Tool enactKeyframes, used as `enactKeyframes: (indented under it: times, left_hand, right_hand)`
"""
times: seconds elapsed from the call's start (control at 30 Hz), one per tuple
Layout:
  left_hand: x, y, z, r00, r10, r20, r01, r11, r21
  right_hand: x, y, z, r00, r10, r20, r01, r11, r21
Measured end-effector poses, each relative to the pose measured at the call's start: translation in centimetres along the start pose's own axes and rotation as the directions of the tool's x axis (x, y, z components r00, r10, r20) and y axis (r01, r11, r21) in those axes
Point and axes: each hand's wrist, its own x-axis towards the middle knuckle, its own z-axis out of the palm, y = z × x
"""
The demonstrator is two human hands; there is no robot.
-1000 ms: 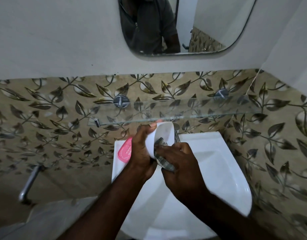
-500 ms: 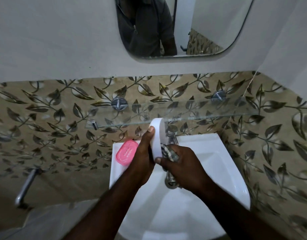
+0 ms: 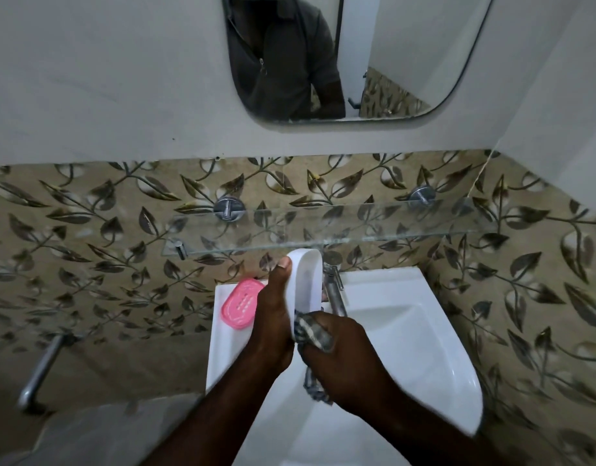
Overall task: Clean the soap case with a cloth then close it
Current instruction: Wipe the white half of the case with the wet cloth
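1. The left hand point(image 3: 273, 319) curls round the white soap case shell point(image 3: 306, 284), thumb near its top edge, and holds it upright above the washbasin point(image 3: 417, 334), just below the glass shelf point(image 3: 357, 227).
2. The right hand point(image 3: 345, 359) grips a bunched checked cloth point(image 3: 311, 332), pressed against the shell's lower end.
3. A pink slotted piece point(image 3: 241, 307) lies on the basin's left rim, beside the left hand.
4. The tap point(image 3: 334, 292) stands just behind the shell.

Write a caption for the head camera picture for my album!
Left hand holds the white soap case over the sink; right hand presses a checked cloth against it.
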Motion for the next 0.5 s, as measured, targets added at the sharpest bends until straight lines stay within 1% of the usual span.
enactKeyframes:
  times: [0.03, 0.07, 0.1, 0.13, 0.17, 0.2, 0.23, 0.27, 0.3, 0.33, 0.37, 0.4, 0.43, 0.47, 0.5]
  left_hand:
    - [0.1, 0.0, 0.1, 1.000, 0.030, 0.000, -0.030, 0.999, 0.030]
    - [0.2, 0.0, 0.2, 0.999, 0.051, 0.008, -0.051, 0.998, 0.048]
    - [0.2, 0.2, 0.2, 0.998, 0.057, 0.006, -0.057, 0.997, 0.052]
    - [0.3, 0.5, 0.3, 0.999, 0.054, -0.007, -0.053, 0.998, 0.043]
    - [0.3, 0.9, 0.4, 0.999, 0.037, -0.017, -0.037, 0.999, 0.030]
    - [0.4, 1.0, 0.3, 1.000, 0.017, -0.014, -0.017, 1.000, 0.008]
    - [0.6, 1.0, 0.1, 1.000, -0.001, 0.001, 0.001, 1.000, -0.010]
    - [0.7, 0.9, 0.0, 1.000, -0.014, 0.013, 0.015, 1.000, -0.024]
    - [0.7, 0.7, -0.1, 0.999, -0.031, 0.010, 0.031, 0.999, -0.038]
    - [0.6, 0.5, 0.0, 0.999, -0.040, -0.001, 0.040, 0.999, -0.036]
    - [0.4, 0.3, 0.1, 0.999, -0.039, -0.025, 0.038, 0.999, -0.032]
    - [0.3, 0.1, 0.1, 0.998, -0.022, -0.050, 0.021, 0.999, -0.029]
    - [0.2, -0.2, 0.1, 0.998, -0.011, -0.065, 0.009, 0.999, -0.038]
    - [0.3, -0.3, 0.0, 0.998, -0.008, -0.066, 0.005, 0.999, -0.052]
    - [0.2, -0.2, 0.0, 0.998, -0.010, -0.067, 0.006, 0.998, -0.065]
  right_hand:
    - [0.0, -0.4, 0.0, 0.998, 0.040, 0.044, -0.045, 0.992, 0.116]
    - [-0.1, -0.3, 0.0, 0.998, 0.016, 0.057, -0.024, 0.989, 0.149]
    - [-0.2, -0.3, 0.1, 0.999, -0.047, 0.017, 0.045, 0.994, 0.099]
    - [-0.1, -0.2, 0.0, 0.989, -0.147, -0.029, 0.146, 0.989, -0.036]
    - [0.2, 0.3, -0.2, 0.969, -0.244, -0.038, 0.230, 0.948, -0.218]
    - [0.5, 1.1, -0.3, 0.946, -0.325, 0.006, 0.300, 0.864, -0.404]
    - [0.9, 2.3, -0.3, 0.927, -0.372, 0.054, 0.345, 0.785, -0.515]
    - [1.2, 2.9, -0.4, 0.924, -0.377, 0.056, 0.344, 0.761, -0.550]
    - [1.3, 2.7, -0.4, 0.940, -0.340, 0.039, 0.309, 0.794, -0.523]
    - [1.2, 2.0, -0.4, 0.964, -0.267, 0.013, 0.243, 0.855, -0.457]
    - [1.1, 1.1, -0.3, 0.988, -0.152, -0.033, 0.131, 0.927, -0.350]
    - [1.1, 0.6, 0.0, 1.000, -0.026, -0.014, 0.022, 0.973, -0.229]
    - [0.9, 0.2, 0.3, 0.999, 0.030, 0.022, -0.026, 0.987, -0.156]
    - [0.8, 0.0, 0.5, 0.999, 0.013, 0.036, -0.008, 0.991, -0.136]
    - [0.7, 0.1, 0.5, 0.998, -0.063, 0.023, 0.066, 0.981, -0.182]
